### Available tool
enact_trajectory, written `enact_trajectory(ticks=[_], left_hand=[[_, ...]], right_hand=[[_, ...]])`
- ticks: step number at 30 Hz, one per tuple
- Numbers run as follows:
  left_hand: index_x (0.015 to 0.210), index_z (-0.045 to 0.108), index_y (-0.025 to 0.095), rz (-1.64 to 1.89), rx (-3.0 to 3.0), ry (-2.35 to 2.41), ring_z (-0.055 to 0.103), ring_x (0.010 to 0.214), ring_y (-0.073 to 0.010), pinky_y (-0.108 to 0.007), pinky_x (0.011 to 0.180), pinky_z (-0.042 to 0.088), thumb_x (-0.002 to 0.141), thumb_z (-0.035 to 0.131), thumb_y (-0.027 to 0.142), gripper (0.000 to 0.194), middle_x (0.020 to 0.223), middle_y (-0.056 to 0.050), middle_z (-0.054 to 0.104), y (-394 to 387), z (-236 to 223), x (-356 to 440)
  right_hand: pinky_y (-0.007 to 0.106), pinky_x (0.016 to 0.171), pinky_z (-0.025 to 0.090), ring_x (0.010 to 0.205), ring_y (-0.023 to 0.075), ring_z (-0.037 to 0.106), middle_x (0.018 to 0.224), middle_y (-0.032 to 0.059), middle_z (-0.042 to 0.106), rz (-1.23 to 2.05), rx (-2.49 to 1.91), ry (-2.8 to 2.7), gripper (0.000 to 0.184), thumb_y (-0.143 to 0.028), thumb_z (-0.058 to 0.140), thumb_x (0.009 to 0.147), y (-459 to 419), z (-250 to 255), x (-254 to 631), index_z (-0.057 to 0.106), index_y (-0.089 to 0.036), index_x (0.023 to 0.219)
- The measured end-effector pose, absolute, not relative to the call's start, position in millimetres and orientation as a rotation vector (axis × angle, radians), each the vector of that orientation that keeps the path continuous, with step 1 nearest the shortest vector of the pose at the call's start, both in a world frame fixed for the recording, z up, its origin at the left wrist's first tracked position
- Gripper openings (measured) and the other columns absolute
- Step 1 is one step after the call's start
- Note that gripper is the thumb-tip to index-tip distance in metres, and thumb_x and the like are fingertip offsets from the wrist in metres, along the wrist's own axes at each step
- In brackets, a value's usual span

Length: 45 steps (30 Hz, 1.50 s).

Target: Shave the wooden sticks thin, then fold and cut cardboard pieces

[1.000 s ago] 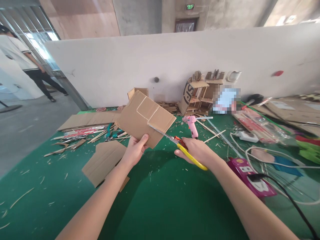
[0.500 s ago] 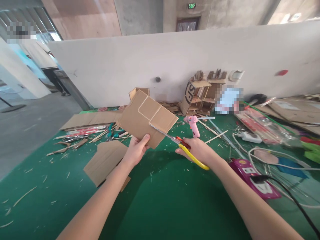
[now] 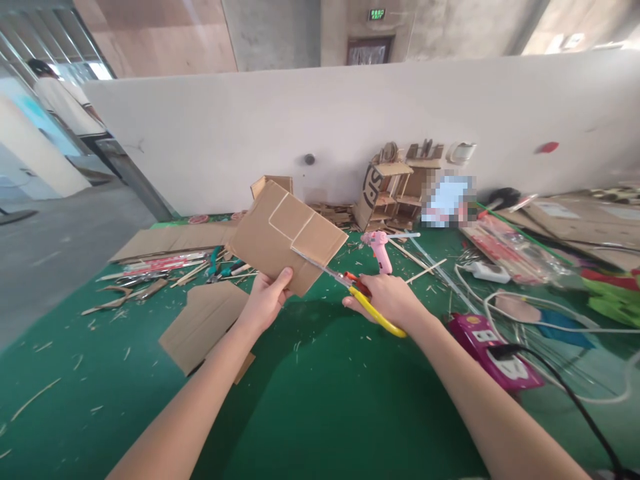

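Observation:
My left hand grips the lower edge of a piece of cardboard, thumb on its face. Pale lines mark out a shape on the brown sheet, which is tilted above the table. In my right hand is a pair of scissors with yellow and red handles. Their blades reach over the right part of the cardboard, along one of the lines. Just beyond my right hand a pink glue gun stands on the table. Another cut piece of cardboard lies left of my left forearm.
On the green table, a purple power strip with cables sits at right. A small cardboard shelf stands against the white partition. Sticks and pliers lie at left. A person is beyond the partition.
The whole view has shifted slightly, so things appear a little further left. Both hands keep their hold on the cardboard and scissors, with the blades at about the same place on the sheet.

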<state>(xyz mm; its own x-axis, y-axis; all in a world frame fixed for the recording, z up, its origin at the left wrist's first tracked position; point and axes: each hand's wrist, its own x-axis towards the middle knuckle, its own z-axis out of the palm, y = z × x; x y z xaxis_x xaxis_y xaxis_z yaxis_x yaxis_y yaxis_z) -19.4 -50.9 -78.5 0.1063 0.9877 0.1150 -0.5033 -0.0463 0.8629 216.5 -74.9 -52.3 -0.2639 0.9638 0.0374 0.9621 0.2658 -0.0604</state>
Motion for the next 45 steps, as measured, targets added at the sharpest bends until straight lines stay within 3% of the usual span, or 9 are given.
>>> enact_trajectory(ticks=[8,15,29,39,45], left_hand=[[0.119,0.058,0.019,1.377,0.962,0.677,0.066,0.102,-0.0228,-0.039,0.087,0.056,0.078,0.07,0.025,0.043,0.112,-0.008,0.07,-52.6,-77.0,-19.8],[0.119,0.058,0.018,1.378,0.986,0.686,0.067,0.1,-0.0237,-0.04,0.089,0.055,0.076,0.072,0.028,0.046,0.11,-0.009,0.071,-51.0,-79.9,-19.8],[0.111,0.061,0.023,1.34,0.916,0.623,0.065,0.106,-0.0195,-0.035,0.09,0.054,0.081,0.069,0.028,0.031,0.106,-0.004,0.072,-54.5,-77.4,-13.9],[0.115,0.059,0.023,1.354,0.944,0.633,0.066,0.103,-0.0197,-0.033,0.086,0.056,0.08,0.07,0.028,0.037,0.11,-0.005,0.071,-53.8,-77.0,-16.0],[0.113,0.061,0.023,1.354,0.926,0.643,0.068,0.093,-0.0164,-0.026,0.073,0.058,0.081,0.069,0.026,0.033,0.107,-0.002,0.072,-53.1,-77.5,-16.7]], right_hand=[[0.029,0.054,0.032,0.073,0.0227,0.061,0.08,0.0085,0.065,-0.092,-1.799,-2.446,0.067,-0.079,0.023,0.08,-77.7,-50.1,217.4,0.056,-0.02,0.076],[0.03,0.053,0.031,0.07,0.0219,0.061,0.08,0.0085,0.065,-0.006,-1.755,-2.51,0.065,-0.077,0.023,0.082,-76.6,-48.8,220.2,0.053,-0.02,0.079],[0.03,0.057,0.035,0.071,0.0209,0.061,0.084,0.0082,0.066,0.009,-1.741,-2.476,0.061,-0.071,0.027,0.085,-78.3,-47.4,216.4,0.058,-0.02,0.08],[0.03,0.057,0.037,0.07,0.0208,0.062,0.083,0.0079,0.066,0.039,-1.734,-2.443,0.063,-0.074,0.027,0.084,-77.3,-50.7,215.3,0.058,-0.02,0.076],[0.03,0.056,0.037,0.068,0.0217,0.062,0.077,0.0072,0.066,0.022,-1.726,-2.43,0.061,-0.074,0.028,0.084,-76.0,-55.1,213.8,0.054,-0.021,0.07]])
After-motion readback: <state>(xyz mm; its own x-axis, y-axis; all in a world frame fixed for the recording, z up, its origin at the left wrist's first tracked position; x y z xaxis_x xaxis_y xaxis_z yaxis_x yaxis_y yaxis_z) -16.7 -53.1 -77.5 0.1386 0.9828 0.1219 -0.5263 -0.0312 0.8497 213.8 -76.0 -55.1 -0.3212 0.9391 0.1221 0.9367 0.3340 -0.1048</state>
